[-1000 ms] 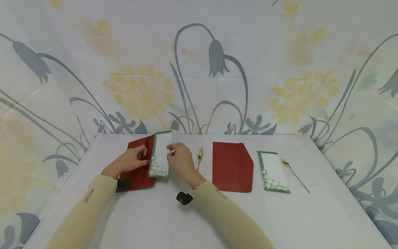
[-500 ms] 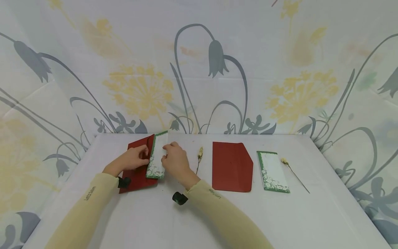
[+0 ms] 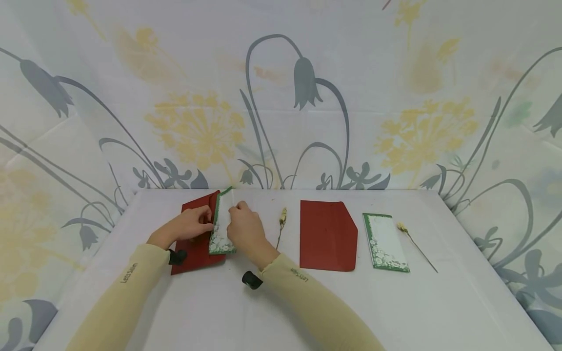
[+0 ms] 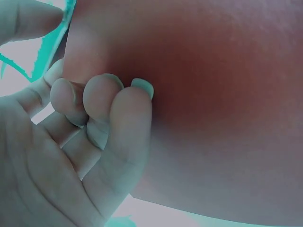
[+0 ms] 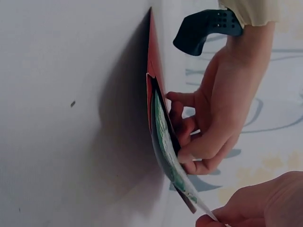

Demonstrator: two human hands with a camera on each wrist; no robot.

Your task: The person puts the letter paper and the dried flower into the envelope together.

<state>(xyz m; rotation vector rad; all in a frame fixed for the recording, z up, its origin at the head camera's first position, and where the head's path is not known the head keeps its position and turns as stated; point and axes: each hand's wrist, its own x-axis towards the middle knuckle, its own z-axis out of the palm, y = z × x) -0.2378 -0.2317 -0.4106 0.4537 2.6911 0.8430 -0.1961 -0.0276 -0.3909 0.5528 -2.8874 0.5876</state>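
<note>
A white table [image 3: 206, 312] bears a red envelope [image 3: 328, 236], card [image 3: 387, 243] and flowers [image 3: 283, 216].

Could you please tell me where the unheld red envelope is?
In the head view, the envelope lies flat right of centre, between a yellow flower and a green-bordered card.

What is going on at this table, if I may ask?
A person's left hand holds a red paper envelope, while the right hand pinches a white rectangular card with green floral edging, which sits partly inside that envelope. To the right lie a second red envelope, a second floral-edged card and two yellow long-stemmed flowers, all untouched.
</note>
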